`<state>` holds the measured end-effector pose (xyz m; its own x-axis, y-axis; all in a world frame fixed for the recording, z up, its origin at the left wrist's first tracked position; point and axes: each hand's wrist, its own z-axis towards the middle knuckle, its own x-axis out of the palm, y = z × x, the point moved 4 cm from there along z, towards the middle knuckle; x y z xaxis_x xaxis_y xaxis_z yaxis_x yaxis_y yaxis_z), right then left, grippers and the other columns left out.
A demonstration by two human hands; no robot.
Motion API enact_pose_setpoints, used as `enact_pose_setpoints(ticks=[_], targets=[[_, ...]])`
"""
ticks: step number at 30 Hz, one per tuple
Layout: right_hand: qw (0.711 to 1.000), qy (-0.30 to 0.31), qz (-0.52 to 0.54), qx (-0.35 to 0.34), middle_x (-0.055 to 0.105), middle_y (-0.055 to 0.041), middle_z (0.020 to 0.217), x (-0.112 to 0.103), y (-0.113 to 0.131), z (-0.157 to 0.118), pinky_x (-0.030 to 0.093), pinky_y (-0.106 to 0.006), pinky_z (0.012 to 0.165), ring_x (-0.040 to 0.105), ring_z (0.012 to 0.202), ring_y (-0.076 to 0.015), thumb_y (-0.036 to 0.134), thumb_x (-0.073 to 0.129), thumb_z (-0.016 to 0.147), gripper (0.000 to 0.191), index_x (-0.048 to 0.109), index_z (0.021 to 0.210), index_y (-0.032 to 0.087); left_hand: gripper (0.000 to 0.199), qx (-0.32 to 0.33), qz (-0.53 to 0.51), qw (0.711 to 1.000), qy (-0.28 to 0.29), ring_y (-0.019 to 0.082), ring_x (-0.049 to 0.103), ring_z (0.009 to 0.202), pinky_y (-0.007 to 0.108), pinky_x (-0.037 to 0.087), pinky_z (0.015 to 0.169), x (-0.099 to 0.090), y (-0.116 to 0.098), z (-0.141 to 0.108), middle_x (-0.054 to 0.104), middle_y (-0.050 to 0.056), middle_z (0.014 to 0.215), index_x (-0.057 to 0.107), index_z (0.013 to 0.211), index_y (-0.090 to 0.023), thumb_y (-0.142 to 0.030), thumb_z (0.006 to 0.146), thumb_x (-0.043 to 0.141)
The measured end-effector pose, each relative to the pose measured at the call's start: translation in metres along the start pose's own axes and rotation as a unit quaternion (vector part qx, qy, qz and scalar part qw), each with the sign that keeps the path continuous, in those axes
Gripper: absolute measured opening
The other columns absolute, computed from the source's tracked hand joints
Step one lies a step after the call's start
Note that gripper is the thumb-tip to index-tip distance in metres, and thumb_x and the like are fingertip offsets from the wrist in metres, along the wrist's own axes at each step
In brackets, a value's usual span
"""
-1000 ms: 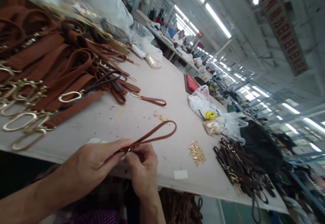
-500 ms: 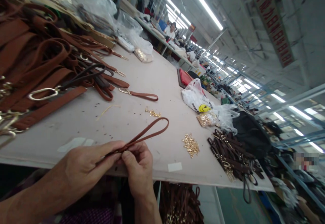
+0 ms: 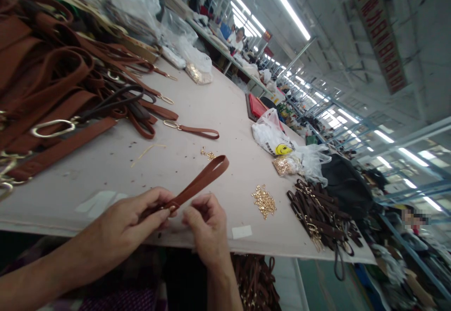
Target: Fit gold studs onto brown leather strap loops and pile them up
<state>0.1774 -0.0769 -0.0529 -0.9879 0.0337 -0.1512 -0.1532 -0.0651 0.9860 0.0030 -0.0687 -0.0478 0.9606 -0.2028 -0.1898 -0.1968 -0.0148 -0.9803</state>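
Note:
A brown leather strap loop [image 3: 202, 179] is pinched in my left hand [image 3: 130, 217], near the table's front edge. A small gold stud shows on the strap beside the fingertips. Just right of it, my right hand [image 3: 207, 224] is off the strap, its thumb and fingers curled close together; whether something small is between them I cannot make out. Beyond the loop lies a small scatter of gold pieces [image 3: 208, 153], and behind that a brown strap with a gold clasp [image 3: 199, 132]. A larger pile of gold pieces [image 3: 264, 201] is to the right.
Brown straps with gold rings [image 3: 66, 99] are heaped at the left. Dark brown straps [image 3: 317, 212] lie at the right, beside plastic bags [image 3: 271, 135] and a black bag [image 3: 348, 186]. More straps [image 3: 257, 283] hang below the table edge. A person [image 3: 237, 41] is far back.
My right hand has let go of the strap and moved right. The loop has turned in my left hand, showing its flat side and the stud.

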Motion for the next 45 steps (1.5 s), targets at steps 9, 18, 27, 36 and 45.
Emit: enact_pose_setpoints(ticks=[9,18,27,36,45], targets=[[0.864,-0.135,-0.482,-0.064,0.07,-0.0121,0.101,-0.171,-0.027,0.046,0.043,-0.041,0.092,0.06,0.096,-0.0249,0.025,0.049,0.088,0.028,0.068,0.108,0.018,0.029,-0.174,-0.207,0.959,0.079,0.011,0.058,0.062,0.017,0.047,0.06,-0.007,0.024,-0.001,0.068,-0.002,0.068,0.071,0.094,-0.018,-0.041,0.091,0.053],[0.835,-0.082,-0.542,-0.054,0.07,-0.0114,0.088,-0.188,-0.037,0.055,0.046,-0.041,0.083,0.063,0.084,-0.0274,0.034,0.051,0.084,0.027,0.074,0.095,0.023,0.032,-0.15,-0.244,0.958,0.027,0.019,0.063,0.084,0.027,0.047,0.073,-0.012,0.021,-0.006,0.074,0.005,0.09,0.075,0.103,-0.017,-0.04,0.085,0.061],[0.918,-0.114,-0.377,-0.049,0.072,-0.0079,0.088,-0.151,-0.029,0.032,0.053,-0.041,0.078,0.067,0.08,-0.0251,0.045,0.062,0.08,0.026,0.068,0.091,0.022,0.034,-0.111,-0.21,0.97,0.045,0.014,0.059,0.069,0.026,0.047,0.071,-0.006,0.014,-0.005,0.066,-0.002,0.073,0.069,0.104,-0.015,-0.037,0.077,0.065],[0.989,0.001,-0.071,-0.129,0.069,-0.001,0.09,0.014,-0.004,-0.012,0.052,-0.027,0.08,0.065,0.087,-0.0153,0.024,0.067,0.087,0.006,0.068,0.093,0.025,0.022,-0.08,-0.128,0.987,0.06,0.014,0.055,0.065,0.023,0.043,0.059,-0.001,0.014,-0.006,0.059,-0.002,0.07,0.061,0.091,-0.016,-0.035,0.084,0.054],[0.989,0.005,-0.086,-0.12,0.07,0.0004,0.091,0.021,-0.006,-0.009,0.05,-0.025,0.081,0.065,0.089,-0.0145,0.024,0.066,0.088,0.004,0.068,0.091,0.025,0.013,-0.034,-0.01,0.999,0.022,0.015,0.053,0.063,0.024,0.036,0.055,-0.003,0.015,-0.008,0.059,-0.002,0.07,0.062,0.088,-0.017,-0.026,0.087,0.051]])
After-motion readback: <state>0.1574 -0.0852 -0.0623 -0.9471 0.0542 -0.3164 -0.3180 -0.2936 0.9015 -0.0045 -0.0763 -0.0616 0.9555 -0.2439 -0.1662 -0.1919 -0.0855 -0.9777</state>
